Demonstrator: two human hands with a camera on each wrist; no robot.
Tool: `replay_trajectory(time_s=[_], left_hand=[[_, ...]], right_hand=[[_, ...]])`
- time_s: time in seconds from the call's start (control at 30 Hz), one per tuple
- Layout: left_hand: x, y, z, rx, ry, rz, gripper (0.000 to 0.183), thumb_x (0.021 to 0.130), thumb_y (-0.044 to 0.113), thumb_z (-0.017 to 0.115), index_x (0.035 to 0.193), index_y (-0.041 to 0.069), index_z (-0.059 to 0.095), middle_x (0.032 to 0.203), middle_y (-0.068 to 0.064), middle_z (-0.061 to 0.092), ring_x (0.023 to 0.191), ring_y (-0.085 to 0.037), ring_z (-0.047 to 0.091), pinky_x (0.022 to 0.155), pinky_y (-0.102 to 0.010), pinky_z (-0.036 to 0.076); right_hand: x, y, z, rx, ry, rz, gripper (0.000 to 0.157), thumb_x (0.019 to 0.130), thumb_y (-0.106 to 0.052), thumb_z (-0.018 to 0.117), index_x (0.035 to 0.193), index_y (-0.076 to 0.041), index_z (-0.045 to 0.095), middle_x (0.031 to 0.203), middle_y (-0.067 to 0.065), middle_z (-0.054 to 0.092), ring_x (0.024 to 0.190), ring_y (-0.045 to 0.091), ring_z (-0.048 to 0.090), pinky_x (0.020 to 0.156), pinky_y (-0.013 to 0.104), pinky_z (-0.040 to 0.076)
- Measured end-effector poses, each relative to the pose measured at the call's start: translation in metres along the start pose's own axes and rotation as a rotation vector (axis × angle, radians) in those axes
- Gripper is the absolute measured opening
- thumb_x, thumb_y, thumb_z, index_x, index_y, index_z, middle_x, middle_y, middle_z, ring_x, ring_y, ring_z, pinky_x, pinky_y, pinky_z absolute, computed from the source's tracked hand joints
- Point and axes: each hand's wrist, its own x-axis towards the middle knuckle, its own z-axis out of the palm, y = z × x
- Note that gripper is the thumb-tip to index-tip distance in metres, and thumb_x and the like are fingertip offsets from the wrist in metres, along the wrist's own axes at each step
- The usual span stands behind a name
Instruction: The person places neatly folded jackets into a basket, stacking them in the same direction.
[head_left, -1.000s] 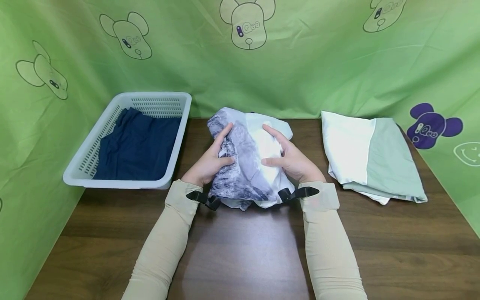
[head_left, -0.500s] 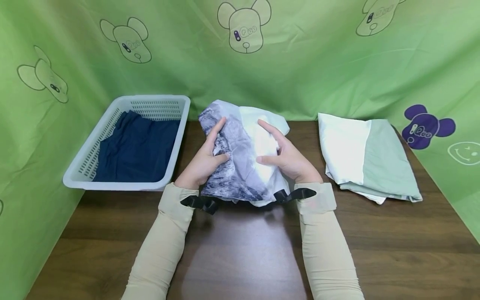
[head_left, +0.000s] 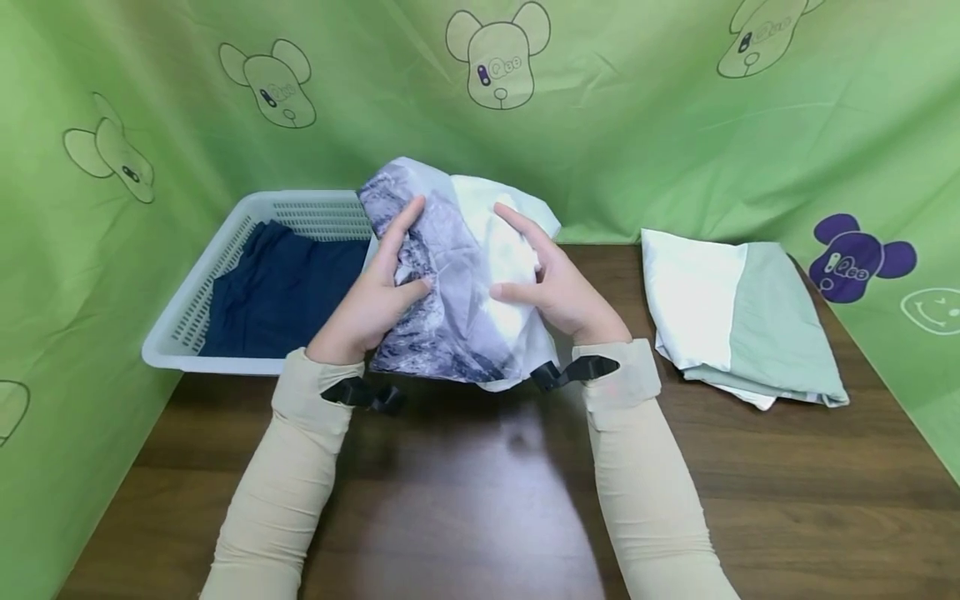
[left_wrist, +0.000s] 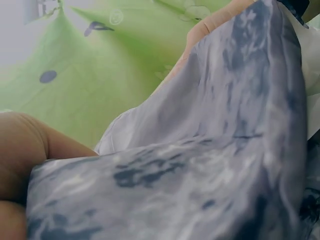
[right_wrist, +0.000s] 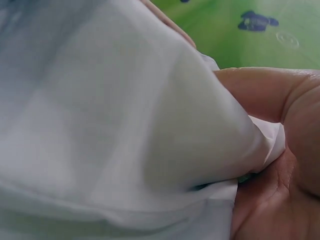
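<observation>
Both hands hold a folded grey-and-white cloth (head_left: 450,275) above the table, in the middle of the head view. My left hand (head_left: 375,296) grips its left side, thumb and index finger lying on top while the other fingers are hidden beneath. On the opposite side my right hand (head_left: 558,287) grips the white part in the same way. Marbled dark patterning fills the cloth (left_wrist: 165,185) in the left wrist view. Seen from the right wrist, the white cloth (right_wrist: 125,115) bulges next to the right thumb (right_wrist: 255,92).
A light blue plastic basket (head_left: 176,337) stands at the back left, with dark navy cloth (head_left: 281,292) inside. The held cloth overlaps its right rim in the head view. At the right lies a folded white and pale green cloth (head_left: 738,312). A green curtain (head_left: 600,125) hangs behind the brown table (head_left: 465,500).
Both hands have lifted the grey-and-white cloth off the table and carried it left, toward the basket. The basket and the white and green cloth stay where they were.
</observation>
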Motion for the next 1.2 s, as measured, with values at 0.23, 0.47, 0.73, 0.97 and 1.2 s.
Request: replay_trajectory(time_s=[0.23, 0.47, 0.73, 0.97, 1.2], left_hand=[[-0.002, 0.03, -0.026, 0.029, 0.031, 0.032, 0.092, 0.088, -0.021, 0.05, 0.164, 0.021, 0.018, 0.168, 0.009, 0.008, 0.151, -0.005, 0.006, 0.122, -0.035, 0.016], [-0.007, 0.055, -0.058, 0.057, 0.071, 0.034, 0.093, 0.086, -0.022, 0.049, 0.164, 0.02, 0.019, 0.168, 0.007, 0.009, 0.151, -0.008, 0.006, 0.123, -0.033, 0.014], [-0.018, 0.078, -0.1, 0.027, 0.089, -0.014, 0.097, 0.084, -0.024, 0.048, 0.163, 0.026, 0.023, 0.168, 0.005, 0.007, 0.152, -0.02, 0.008, 0.124, -0.036, 0.016], [-0.025, 0.096, -0.133, 0.131, 0.131, -0.009, 0.097, 0.081, -0.027, 0.047, 0.16, 0.026, 0.032, 0.167, 0.003, 0.015, 0.152, -0.016, 0.008, 0.123, -0.029, 0.007], [-0.035, 0.105, -0.156, 0.239, 0.181, 0.041, 0.094, 0.079, -0.029, 0.046, 0.155, 0.024, 0.042, 0.165, -0.001, 0.021, 0.15, -0.015, 0.012, 0.122, -0.025, 0.003]], right_hand=[[0.02, -0.026, 0.02, 0.04, -0.022, -0.012, 0.093, 0.084, 0.003, 0.074, 0.157, -0.04, 0.035, 0.149, 0.008, 0.042, 0.115, 0.027, 0.058, 0.089, 0.037, 0.055], [0.045, -0.044, 0.045, 0.039, -0.046, -0.063, 0.093, 0.083, 0.0, 0.076, 0.157, -0.039, 0.035, 0.153, 0.001, 0.038, 0.11, 0.027, 0.06, 0.086, 0.041, 0.057], [0.072, -0.05, 0.085, 0.169, -0.086, -0.116, 0.096, 0.083, 0.009, 0.071, 0.161, -0.028, 0.029, 0.149, 0.007, 0.04, 0.112, 0.025, 0.059, 0.091, 0.041, 0.055], [0.092, -0.052, 0.122, 0.241, -0.042, -0.13, 0.095, 0.083, 0.012, 0.071, 0.159, -0.03, 0.032, 0.151, -0.004, 0.036, 0.115, 0.025, 0.058, 0.091, 0.04, 0.055], [0.104, -0.052, 0.153, 0.242, -0.013, -0.155, 0.094, 0.085, 0.01, 0.071, 0.16, -0.031, 0.032, 0.155, -0.01, 0.032, 0.116, 0.02, 0.056, 0.09, 0.036, 0.056]])
